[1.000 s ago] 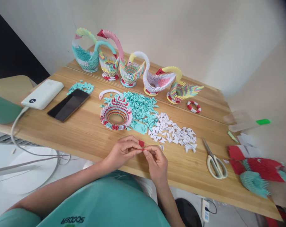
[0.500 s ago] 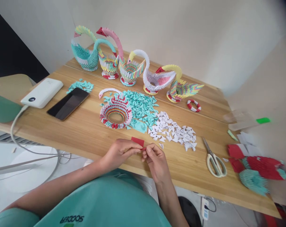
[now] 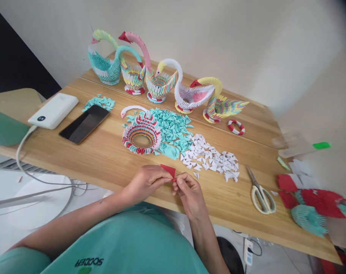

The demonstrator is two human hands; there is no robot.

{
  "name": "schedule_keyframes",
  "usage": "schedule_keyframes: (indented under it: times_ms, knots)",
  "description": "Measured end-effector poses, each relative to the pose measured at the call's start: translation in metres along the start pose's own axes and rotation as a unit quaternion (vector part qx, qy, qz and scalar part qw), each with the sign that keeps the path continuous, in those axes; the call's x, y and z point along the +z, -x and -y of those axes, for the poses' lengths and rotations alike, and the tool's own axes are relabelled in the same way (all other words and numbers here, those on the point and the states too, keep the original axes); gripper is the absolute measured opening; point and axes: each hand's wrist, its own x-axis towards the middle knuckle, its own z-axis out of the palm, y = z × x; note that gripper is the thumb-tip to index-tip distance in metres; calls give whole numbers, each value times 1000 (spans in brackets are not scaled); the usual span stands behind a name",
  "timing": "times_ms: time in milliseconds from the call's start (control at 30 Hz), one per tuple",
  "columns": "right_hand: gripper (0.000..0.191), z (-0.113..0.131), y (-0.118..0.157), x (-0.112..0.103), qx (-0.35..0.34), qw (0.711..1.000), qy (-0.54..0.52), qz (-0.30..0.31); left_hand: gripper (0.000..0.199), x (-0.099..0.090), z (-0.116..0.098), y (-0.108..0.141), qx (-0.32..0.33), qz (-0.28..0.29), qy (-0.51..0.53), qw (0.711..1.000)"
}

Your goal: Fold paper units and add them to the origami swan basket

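Between the fingertips of both hands is a small folded red paper piece [image 3: 174,180], mostly hidden by the fingers. My left hand [image 3: 150,180] pinches it from the left, and my right hand [image 3: 189,190] grips it from the right. Just behind the left fingertips a flat red paper sheet [image 3: 167,170] lies on the table. Beyond it stands a round bowl of folded paper [image 3: 141,131] in red, white and teal, with a pale curved paper neck [image 3: 133,108] behind it. Piles of teal folded triangles [image 3: 173,125] and white folded triangles [image 3: 213,156] lie alongside.
Several paper swans [image 3: 190,97] line the back of the wooden table [image 3: 104,163], near a red-and-white paper ring [image 3: 236,127]. At left are a phone [image 3: 84,123] and a white power bank [image 3: 54,110] with a cable. Scissors [image 3: 260,192] and red paper bundles [image 3: 321,201] lie at right.
The view has shifted slightly, so the table items appear a little further right. Both hands stay pinched together on the red paper piece, with barely any movement.
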Motion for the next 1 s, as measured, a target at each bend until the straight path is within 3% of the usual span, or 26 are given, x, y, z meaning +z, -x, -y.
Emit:
schedule_keyframes:
  times_ms: [167, 267, 467, 667, 1000]
  knots:
    - [26, 1, -1, -6, -9, 999, 37, 6, 20, -7, 1, -1, 145, 9, -108, 984]
    - [24, 2, -1, -10, -16, 998, 66, 11, 20, -9, 4, 0, 174, 25, -141, 974]
    - [24, 1, -1, -10, -10, 998, 56, 13, 21, -7, 6, -1, 151, 33, -94, 984]
    - [24, -2, -3, -9, -2, 999, 54, -2, 19, -6, 7, -1, 199, 24, -137, 970]
    - [25, -2, -3, -5, 26, 1000, 6, 14, 21, -7, 7, -2, 141, 38, -136, 980]
